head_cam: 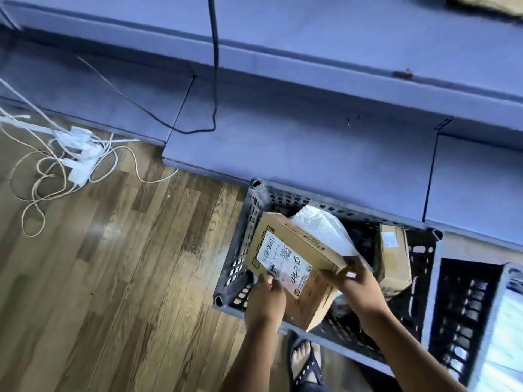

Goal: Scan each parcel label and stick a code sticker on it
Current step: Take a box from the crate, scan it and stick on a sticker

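A brown cardboard parcel (pixel 294 267) is held tilted above a black slotted plastic crate (pixel 249 230), over the crate's left half, with its labelled face turned up towards the camera, probably so that the label can be read or scanned. The left hand (pixel 266 301) grips the parcel's near left edge with curled fingers. The right hand (pixel 356 287) pinches the right corner between thumb and fingers. Both hands grasp the parcel, and nothing else supports it.

The white shipping label (pixel 285 261) carries a barcode along one edge, a square code and small print too blurred to read. Black handwriting across it looks like "404-20", though the view is soft. No code sticker is visible on the parcel, nor any scanner.

Inside the crate, a white padded mailer (pixel 319 224) leans by the far rim, and a second cardboard box (pixel 392 258) stands on end against the right wall. Another black crate (pixel 467 306) sits just beside it on the right. Both crates rest on a wooden floor (pixel 113 278) in front of low blue-grey shelving (pixel 311 137). A sandalled foot (pixel 305 360) stands at the near rim. A white power strip (pixel 76 154) with tangled cords lies well away to the left.
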Demonstrator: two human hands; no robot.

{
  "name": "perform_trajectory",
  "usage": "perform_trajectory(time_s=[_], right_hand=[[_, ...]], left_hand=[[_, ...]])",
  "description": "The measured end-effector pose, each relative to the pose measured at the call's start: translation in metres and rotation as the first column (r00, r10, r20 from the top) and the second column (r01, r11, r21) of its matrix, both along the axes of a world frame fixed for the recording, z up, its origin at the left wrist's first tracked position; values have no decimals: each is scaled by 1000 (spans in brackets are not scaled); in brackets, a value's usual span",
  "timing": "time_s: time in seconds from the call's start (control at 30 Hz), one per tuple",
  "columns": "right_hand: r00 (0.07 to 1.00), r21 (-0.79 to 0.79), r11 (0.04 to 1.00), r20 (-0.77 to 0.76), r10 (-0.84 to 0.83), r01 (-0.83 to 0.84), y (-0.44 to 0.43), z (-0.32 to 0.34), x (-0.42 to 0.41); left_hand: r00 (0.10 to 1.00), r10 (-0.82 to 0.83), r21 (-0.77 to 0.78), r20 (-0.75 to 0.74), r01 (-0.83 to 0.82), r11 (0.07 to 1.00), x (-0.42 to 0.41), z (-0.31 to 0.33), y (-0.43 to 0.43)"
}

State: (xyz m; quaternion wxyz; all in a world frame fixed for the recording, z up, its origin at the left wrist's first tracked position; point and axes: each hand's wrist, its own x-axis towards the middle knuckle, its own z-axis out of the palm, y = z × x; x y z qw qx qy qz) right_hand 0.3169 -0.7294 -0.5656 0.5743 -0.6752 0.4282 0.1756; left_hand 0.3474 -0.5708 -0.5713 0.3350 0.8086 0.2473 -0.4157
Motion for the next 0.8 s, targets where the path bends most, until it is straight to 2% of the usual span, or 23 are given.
perform_trajectory(time_s=[0.17, 0.3, 0.47, 0.57, 0.7, 0.8], right_hand=[[976, 144, 973, 91, -196, 182, -36, 70, -15], [941, 268, 929, 151, -302, 255, -52, 113, -28], [918, 315, 924, 256, -303, 217, -62, 185, -46], [889, 387, 904, 329, -319, 181, -69, 244, -59], [828, 494, 865, 443, -344, 94, -78, 330, -68], [780, 500, 865, 524, -342, 43, -86, 393, -71]], left_hand=[[994, -67, 48, 88, 63, 997, 0, 64, -14], [984, -91, 64, 153, 82, 995, -11, 116, -21], [952, -163, 102, 259, 141, 985, -29, 186, -14], [936, -138, 100, 325, 111, 989, -35, 233, -7], [918, -14, -25, 397, 26, 999, -32, 294, -2], [872, 40, -131, 487, 28, 991, -29, 362, -3]])
